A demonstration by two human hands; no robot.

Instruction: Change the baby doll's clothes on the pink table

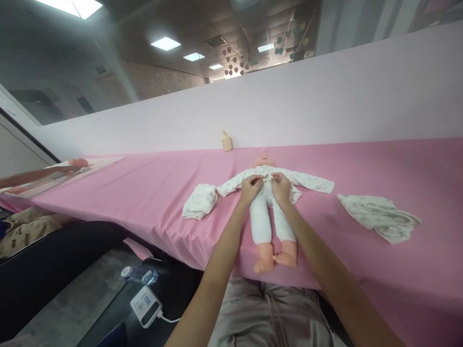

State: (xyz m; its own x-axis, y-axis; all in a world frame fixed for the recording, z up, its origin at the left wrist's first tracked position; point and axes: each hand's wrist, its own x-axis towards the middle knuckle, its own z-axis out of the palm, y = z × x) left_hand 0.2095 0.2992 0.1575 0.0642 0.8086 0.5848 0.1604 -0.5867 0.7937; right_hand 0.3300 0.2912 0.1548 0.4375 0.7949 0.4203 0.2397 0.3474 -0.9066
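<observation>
A baby doll [265, 254] lies on its back on the pink cloth, its feet toward me. It wears a white patterned long-sleeved baby top [313, 182] with both sleeves spread out. The legs are covered in white down to the ankles. Over the doll's belly, my left hand [251, 188] pinches the top's front edge or tie. Close beside it, my right hand [281, 187] is closed on the same front part. The exact bit of fabric between the fingers is too small to make out.
A folded white patterned cloth [200, 201] lies left of the doll, another garment [379, 217] to the right. A cream bottle [226, 141] stands by the wall. Another person's arm [32, 177] reaches toward a second doll [77, 163]. A white device [146, 306] and plastic bottles [139, 274] rest on a black chair.
</observation>
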